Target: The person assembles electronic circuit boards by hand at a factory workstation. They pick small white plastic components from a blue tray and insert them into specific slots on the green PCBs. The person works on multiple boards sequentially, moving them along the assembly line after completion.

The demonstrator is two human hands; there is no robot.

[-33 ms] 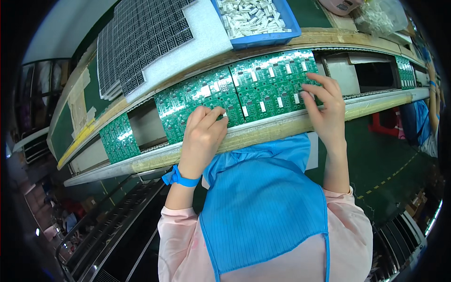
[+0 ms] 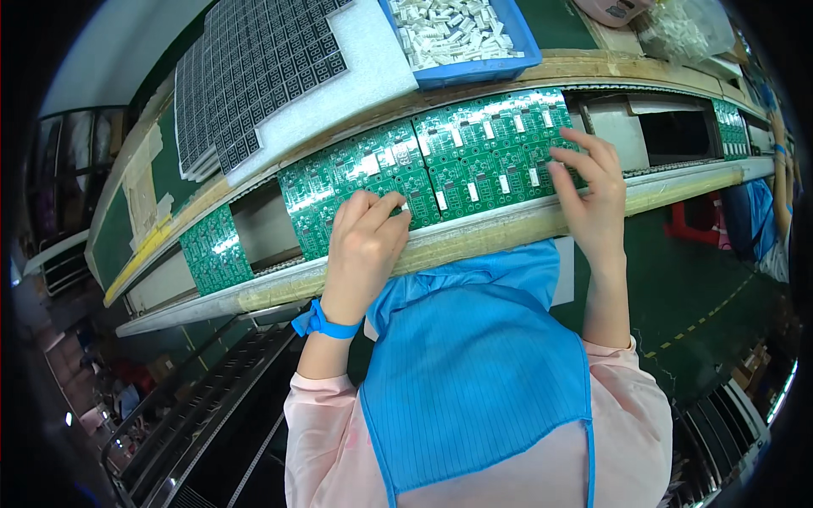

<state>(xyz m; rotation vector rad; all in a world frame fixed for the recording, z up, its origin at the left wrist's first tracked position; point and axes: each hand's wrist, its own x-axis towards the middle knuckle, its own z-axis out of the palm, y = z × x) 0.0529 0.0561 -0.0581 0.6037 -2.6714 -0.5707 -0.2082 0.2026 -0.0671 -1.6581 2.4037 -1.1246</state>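
Note:
Two green circuit board panels lie side by side on the conveyor track in front of me. On the left panel (image 2: 351, 169) my left hand (image 2: 364, 241) is closed, its fingertips pinching a small white connector (image 2: 405, 207) down at the board's surface. The right panel (image 2: 487, 157) carries several upright white connectors in rows. Over its right end hovers my right hand (image 2: 593, 190), fingers spread and curved, with nothing visible between them. A blue band circles my left wrist.
Beyond the track, a blue bin (image 2: 478, 74) holds many loose white connectors. Left of it, black digit display modules (image 2: 271, 68) sit on white foam (image 2: 373, 51). More green boards lie farther along the track at left (image 2: 216, 250) and right (image 2: 730, 131). A metal rail (image 2: 474, 241) edges the near side.
My right hand has shifted slightly to the right, off the white connectors at the panel's end. The left hand stays in place.

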